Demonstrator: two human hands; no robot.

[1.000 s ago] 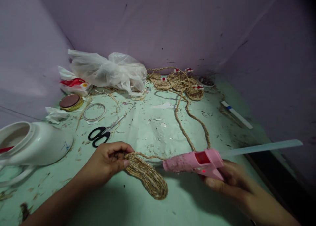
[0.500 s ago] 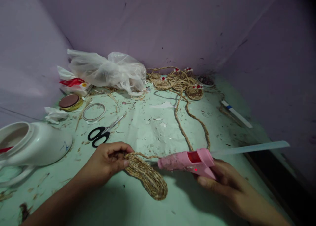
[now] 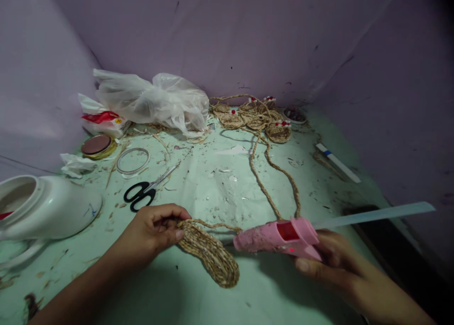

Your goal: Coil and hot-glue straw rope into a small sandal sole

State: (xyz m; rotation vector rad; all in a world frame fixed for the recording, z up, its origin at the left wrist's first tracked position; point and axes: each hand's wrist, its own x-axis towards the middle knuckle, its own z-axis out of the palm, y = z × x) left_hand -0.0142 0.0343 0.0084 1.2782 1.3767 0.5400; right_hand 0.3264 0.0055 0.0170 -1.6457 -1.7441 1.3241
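Observation:
My left hand (image 3: 161, 230) pinches the upper left end of a braided straw sole (image 3: 211, 254), made of coiled cord in an elongated shape. From that end a loose straw braid (image 3: 216, 224) runs right and passes behind the glue gun. My right hand (image 3: 340, 263) is wrapped round the handle of a pink glue gun (image 3: 276, 237), its front pointing left beside the sole's upper edge. A red light glows on its side. A long translucent glue stick (image 3: 383, 214) sticks out of its back. Whether the nozzle touches the sole I cannot tell.
Black-handled scissors (image 3: 142, 195), a tape ring (image 3: 133, 160) and a white jug (image 3: 67, 206) lie on the left. At the back are a plastic bag (image 3: 156, 102) and braided straw pieces (image 3: 248, 117) with beads. A white strip (image 3: 338, 163) lies right, above a dark object (image 3: 386, 249).
My right hand has drawn the glue gun a little to the right and down, away from the sole. My left hand keeps its pinch on the sole. The view has shifted slightly.

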